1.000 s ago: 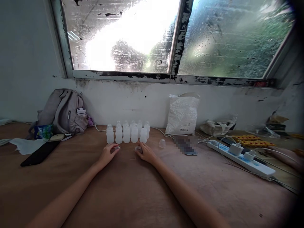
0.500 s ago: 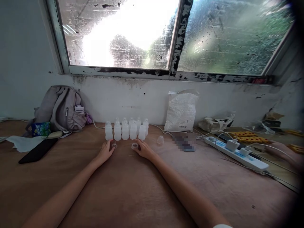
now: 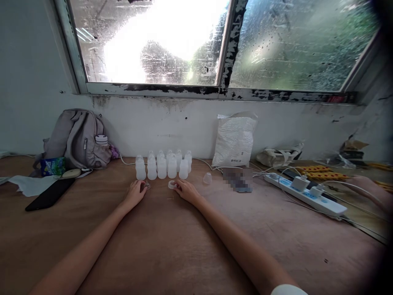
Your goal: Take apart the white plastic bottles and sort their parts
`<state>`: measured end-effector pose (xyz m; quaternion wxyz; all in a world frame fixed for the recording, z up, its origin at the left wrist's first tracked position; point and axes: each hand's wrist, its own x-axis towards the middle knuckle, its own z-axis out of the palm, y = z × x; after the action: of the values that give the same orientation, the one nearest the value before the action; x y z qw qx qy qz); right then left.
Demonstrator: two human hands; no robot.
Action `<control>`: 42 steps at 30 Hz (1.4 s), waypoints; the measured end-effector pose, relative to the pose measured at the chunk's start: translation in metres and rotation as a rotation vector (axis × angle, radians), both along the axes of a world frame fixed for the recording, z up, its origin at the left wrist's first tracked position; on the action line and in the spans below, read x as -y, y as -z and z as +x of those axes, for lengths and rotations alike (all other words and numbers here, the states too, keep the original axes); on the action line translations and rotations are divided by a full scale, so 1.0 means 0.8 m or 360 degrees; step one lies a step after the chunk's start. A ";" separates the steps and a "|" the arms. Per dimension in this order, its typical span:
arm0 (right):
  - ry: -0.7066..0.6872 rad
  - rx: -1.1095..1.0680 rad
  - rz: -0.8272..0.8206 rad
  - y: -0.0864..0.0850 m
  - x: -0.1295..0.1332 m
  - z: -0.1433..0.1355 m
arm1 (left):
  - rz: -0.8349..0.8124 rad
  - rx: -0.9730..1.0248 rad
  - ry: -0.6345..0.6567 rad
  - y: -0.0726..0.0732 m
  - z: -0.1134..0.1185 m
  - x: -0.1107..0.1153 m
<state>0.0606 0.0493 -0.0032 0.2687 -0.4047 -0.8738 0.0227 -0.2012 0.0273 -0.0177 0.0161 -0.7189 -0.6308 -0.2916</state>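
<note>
Several frosted white bottles [image 3: 161, 167] stand close together on the brown table [image 3: 159, 246]. One at the right front [image 3: 183, 169] is shorter, without the pointed top of the others. In front of the group, my left hand [image 3: 135, 194] pinches a small clear piece [image 3: 147, 185] at the tabletop. My right hand [image 3: 186, 191] has its fingertips closed on a whitish ring [image 3: 172, 184], just in front of the bottles. A translucent dome-shaped cap [image 3: 207, 178] rests to the right of my right hand.
At left are a grey backpack [image 3: 81, 141], a green packet [image 3: 53, 166] and a black phone [image 3: 50, 194]. A white plastic bag [image 3: 235, 141] leans on the wall. Rightward lie a power strip [image 3: 307, 196], cables and yellow parts [image 3: 322, 173], with another person's hand [image 3: 362, 183] beside them.
The ring in my right hand has shifted slightly left and up and is tilted differently. My left hand stays nearly in place, and the view has moved a little.
</note>
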 end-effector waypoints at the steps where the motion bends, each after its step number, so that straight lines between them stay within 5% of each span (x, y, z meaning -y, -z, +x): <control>1: -0.0006 -0.0002 0.0001 0.000 0.001 0.000 | 0.0000 0.0000 -0.0014 -0.001 -0.001 0.000; 18: -0.0095 0.0061 0.0069 -0.003 0.003 -0.001 | -0.0039 0.0158 -0.0211 -0.003 -0.010 0.000; 27: -0.0075 0.0044 0.0068 -0.002 0.003 -0.001 | 0.0046 0.0800 -0.0164 -0.012 -0.018 -0.012; 32: -0.0048 0.0043 0.0075 -0.003 0.005 0.000 | 0.0045 0.1154 -0.0181 -0.036 -0.029 -0.033; 37: -0.0031 0.0047 0.0066 -0.002 0.004 0.000 | -0.0046 0.1242 -0.0019 -0.060 -0.027 -0.057; 42: -0.0045 0.0029 0.0056 0.000 0.002 0.000 | -0.0177 0.1275 0.0141 -0.052 -0.025 -0.061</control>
<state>0.0602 0.0478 -0.0031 0.2675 -0.3878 -0.8820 0.0075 -0.2210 0.0763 0.0238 -0.2825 -0.5746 -0.5705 -0.5144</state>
